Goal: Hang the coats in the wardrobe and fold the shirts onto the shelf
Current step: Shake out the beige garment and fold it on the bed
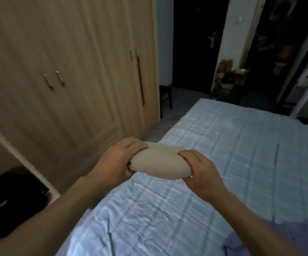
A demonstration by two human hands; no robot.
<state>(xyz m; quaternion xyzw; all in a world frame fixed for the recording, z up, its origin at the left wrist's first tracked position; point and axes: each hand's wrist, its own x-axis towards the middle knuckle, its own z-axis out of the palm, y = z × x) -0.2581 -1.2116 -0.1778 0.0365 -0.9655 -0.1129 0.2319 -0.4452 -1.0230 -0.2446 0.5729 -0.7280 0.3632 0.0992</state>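
Observation:
A folded beige shirt (159, 160) is held in the air above the near left part of the bed. My left hand (118, 159) grips its left end and my right hand (201, 171) grips its right end, fingers curled under the fabric. The light wooden wardrobe (66, 71) stands to the left with its visible doors closed. At the far left an open white-framed compartment (20, 157) holds dark items low down.
The bed with a pale blue checked cover (223, 163) fills the lower right. A bluish garment (278, 235) lies at its near right corner. A dark chair (166, 95) stands past the wardrobe, and a cluttered rack (229, 82) stands by the dark doorway.

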